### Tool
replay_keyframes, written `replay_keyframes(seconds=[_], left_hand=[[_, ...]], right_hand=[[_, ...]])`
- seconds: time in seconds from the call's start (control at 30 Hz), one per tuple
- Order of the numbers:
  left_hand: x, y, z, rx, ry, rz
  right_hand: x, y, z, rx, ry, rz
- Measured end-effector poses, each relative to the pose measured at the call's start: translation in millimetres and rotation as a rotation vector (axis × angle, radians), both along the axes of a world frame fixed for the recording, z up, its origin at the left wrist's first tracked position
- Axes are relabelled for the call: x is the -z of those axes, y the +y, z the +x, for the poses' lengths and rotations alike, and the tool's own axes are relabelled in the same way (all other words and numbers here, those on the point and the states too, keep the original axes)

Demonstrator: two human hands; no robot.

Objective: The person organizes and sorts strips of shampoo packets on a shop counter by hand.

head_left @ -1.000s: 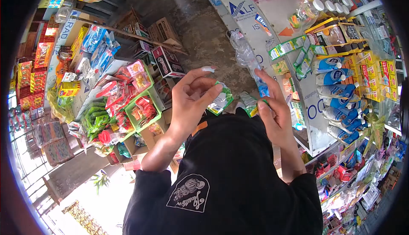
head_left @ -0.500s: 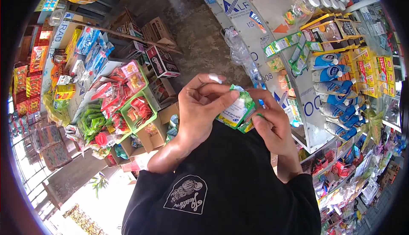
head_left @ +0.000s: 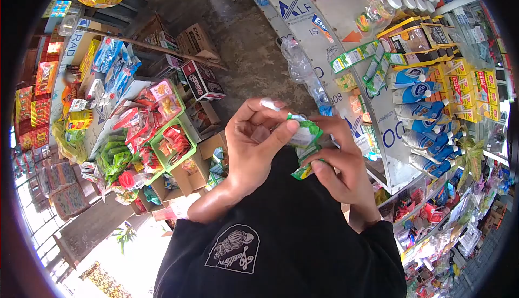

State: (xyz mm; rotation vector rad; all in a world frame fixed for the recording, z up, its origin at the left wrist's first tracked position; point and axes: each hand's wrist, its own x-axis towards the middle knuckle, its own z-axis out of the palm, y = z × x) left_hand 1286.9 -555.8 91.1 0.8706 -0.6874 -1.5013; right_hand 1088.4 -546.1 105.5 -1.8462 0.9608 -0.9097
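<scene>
A strip of green and white sachets [head_left: 307, 136] is held between both hands in front of my chest, bent and partly folded. My left hand [head_left: 250, 149] pinches its upper left end between thumb and fingers. Something white [head_left: 270, 104], perhaps a wrapping, is on a finger of that hand. My right hand [head_left: 344, 160] is closed on the right side of the strip, thumb against bent fingers. A green and yellow lower end [head_left: 303, 172] sticks out below the right thumb. The fingers hide part of the strip.
On the counter [head_left: 319, 44] at right lie more green sachets [head_left: 354, 56], blue and white pouches [head_left: 413, 92] and yellow packets [head_left: 459, 92]. Green baskets [head_left: 172, 145] of snack packets and cardboard boxes [head_left: 203, 79] stand at left. A concrete floor [head_left: 248, 55] runs between.
The strip has tilted and folded, so its printed white face shows less. Its lower end has swung down and left below the right thumb. Both hands keep their grip.
</scene>
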Motion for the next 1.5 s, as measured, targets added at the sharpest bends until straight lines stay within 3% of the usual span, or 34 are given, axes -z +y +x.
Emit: replay_keyframes(seconds=[0.17, 0.3, 0.43, 0.57, 0.67, 0.77, 0.8, 0.87, 0.9, 1.0, 1.1, 1.2, 1.3, 1.33, 1.43, 1.5], left_hand=[[14, -5, -2, 0.123, 0.157, -0.275], [14, -7, 1, 0.231, 0.162, -0.346], [12, -12, 1, 0.358, -0.033, -0.489], [15, -11, -1, 0.330, 0.066, -0.465], [11, -10, 2, 0.360, -0.134, -0.520], [6, 0, -5, 0.329, -0.188, -0.278], [13, -2, -4, 0.336, -0.176, -0.327], [55, -15, -3, 0.081, -0.115, -0.266], [67, -24, 0, -0.044, 0.043, -0.036], [148, -17, 32, 0.221, -0.055, 0.261], [227, -14, 45, 0.259, -0.376, 0.329], [294, -1, 47, 0.232, -0.507, 0.475], [360, 19, 50, 0.257, -0.736, 0.323], [380, 23, 44, 0.230, -0.830, 0.434], [427, 21, 36, 0.467, -1.062, 0.564], [485, 27, 27, 0.459, -1.027, 0.637]], right_hand=[[-1, 3, 6, 0.021, 0.117, -0.121], [-2, 4, 7, 0.064, 0.189, -0.233], [-1, 7, 5, 0.124, 0.213, -0.303], [0, 4, 2, 0.115, 0.156, -0.269], [3, 2, -1, 0.123, 0.089, -0.217], [12, 0, -2, 0.113, 0.055, -0.216], [20, -4, -3, 0.141, -0.021, -0.158], [42, -6, -14, 0.203, -0.159, -0.007], [53, -7, -26, 0.307, -0.119, 0.048], [82, 0, -35, 0.337, -0.083, 0.127], [101, -3, -36, 0.403, 0.055, 0.198], [125, 2, -41, 0.456, 0.142, 0.175], [148, 4, -49, 0.428, 0.225, 0.227], [158, 6, -48, 0.452, 0.208, 0.280], [189, 7, -51, 0.423, 0.286, 0.222], [207, 3, -51, 0.408, 0.319, 0.204]])
